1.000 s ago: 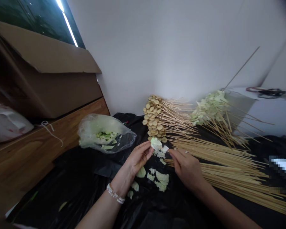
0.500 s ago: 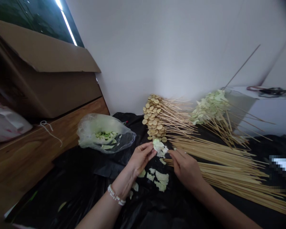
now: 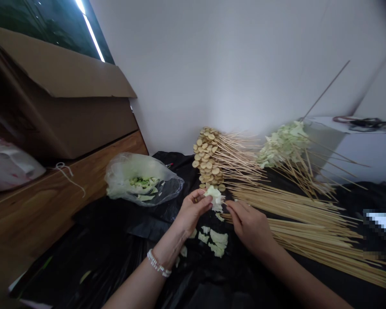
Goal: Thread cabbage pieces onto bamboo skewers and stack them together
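My left hand (image 3: 193,210) pinches a folded wad of pale cabbage pieces (image 3: 214,197) above the black plastic sheet (image 3: 116,253). My right hand (image 3: 248,223) is closed round a thin bamboo skewer (image 3: 234,201) whose tip meets the cabbage wad. Loose cabbage pieces (image 3: 216,242) lie on the sheet just under both hands. A wide heap of bare skewers (image 3: 312,227) stretches off to the right of my right hand.
A clear bag of cabbage (image 3: 141,182) sits to the left. Skewers loaded with tan round slices (image 3: 209,159) and skewers loaded with cabbage (image 3: 284,143) are stacked at the back. A cardboard box (image 3: 61,98) stands on the wooden ledge (image 3: 35,201) at left.
The cabbage wad has been gathered tighter in my left hand, and my two hands have drawn slightly closer together. The rest is unchanged.
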`<state>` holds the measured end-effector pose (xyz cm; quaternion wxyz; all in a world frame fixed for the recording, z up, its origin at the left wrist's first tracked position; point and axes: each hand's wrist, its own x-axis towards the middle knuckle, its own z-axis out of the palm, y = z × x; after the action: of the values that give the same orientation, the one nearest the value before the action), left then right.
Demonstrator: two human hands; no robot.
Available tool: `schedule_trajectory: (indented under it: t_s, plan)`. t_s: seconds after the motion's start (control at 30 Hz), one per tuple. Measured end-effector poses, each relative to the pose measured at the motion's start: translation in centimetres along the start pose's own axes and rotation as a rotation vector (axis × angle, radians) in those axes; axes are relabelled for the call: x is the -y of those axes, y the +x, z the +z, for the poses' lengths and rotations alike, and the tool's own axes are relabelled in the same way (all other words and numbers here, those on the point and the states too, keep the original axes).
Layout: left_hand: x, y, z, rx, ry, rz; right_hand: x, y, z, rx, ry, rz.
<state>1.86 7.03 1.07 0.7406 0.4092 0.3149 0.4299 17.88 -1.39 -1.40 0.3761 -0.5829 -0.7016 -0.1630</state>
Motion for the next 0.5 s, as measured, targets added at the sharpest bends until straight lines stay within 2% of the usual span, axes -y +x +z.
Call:
schedule_trajectory:
  t_s: [0.1, 0.23, 0.33, 0.4, 0.5]
  plan:
    - [-0.2, 0.2, -0.1, -0.029, -0.004, 0.027, -0.1, 0.0, -0.1, 0.009, -0.012, 0.006]
    - [0.1, 0.5, -0.2, 0.017, 0.093, 0.038, -0.7, 0.3, -0.4, -0.019, -0.007, 0.020]
    - [0.6, 0.6, -0.5, 0.079, 0.427, 0.235, -1.6, 0.6, -0.7, -0.076, -0.016, 0.069]
    - [0.8, 0.4, -0.7, 0.182, 0.728, 0.388, -2.0, 0.7, -0.9, -0.098, -0.030, 0.075]
    - [1.3, 0.0, -1.1, 0.326, 1.005, 0.492, -2.2, 0.8, -0.9, -0.088, -0.027, 0.058]
